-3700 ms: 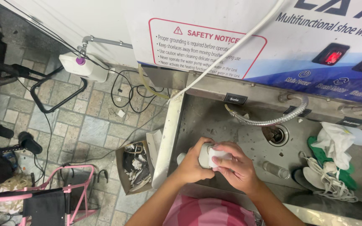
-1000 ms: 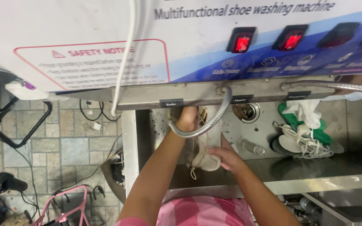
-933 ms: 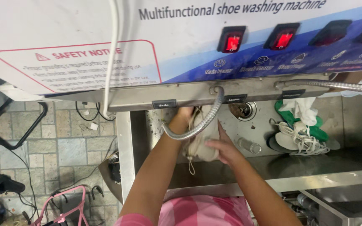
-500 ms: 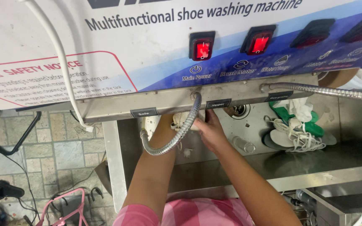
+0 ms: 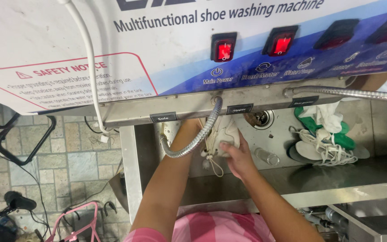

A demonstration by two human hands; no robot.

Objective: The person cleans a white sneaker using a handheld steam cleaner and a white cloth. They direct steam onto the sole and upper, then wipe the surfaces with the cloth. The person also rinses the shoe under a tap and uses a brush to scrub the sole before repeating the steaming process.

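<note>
Overhead, I am holding a white shoe (image 5: pixel 224 134) up under the front lip of the shoe-washing machine (image 5: pixel 166 45), above the steel sink basin (image 5: pixel 319 177). My right hand (image 5: pixel 237 157) is gripping the shoe from below, fingers curled closed around its side, with a loose white lace (image 5: pixel 212 162) dangling just beside my palm. My left hand (image 5: pixel 192 127) is reaching up against the shoe's other side, but its fingers are hidden behind the shoe and a flexible metal hose (image 5: pixel 193 142) looping in front of my wrist, so I cannot tell how far they are opened or whether they are clasping anything. Two red rocker switches (image 5: pixel 251 45) are glowing on the blue-and-white control panel directly above the shoe. A clear plastic bottle (image 5: pixel 267 157) is lying on the basin floor just to the right of my right hand, near the round drain (image 5: pixel 260 118). Farther right, white shoes with green trim (image 5: pixel 323 141) are sitting in a pile, well apart from my hands. A white cable (image 5: pixel 88 67) is hanging down the machine's front at left, over the tiled floor (image 5: pixel 72 157).
</note>
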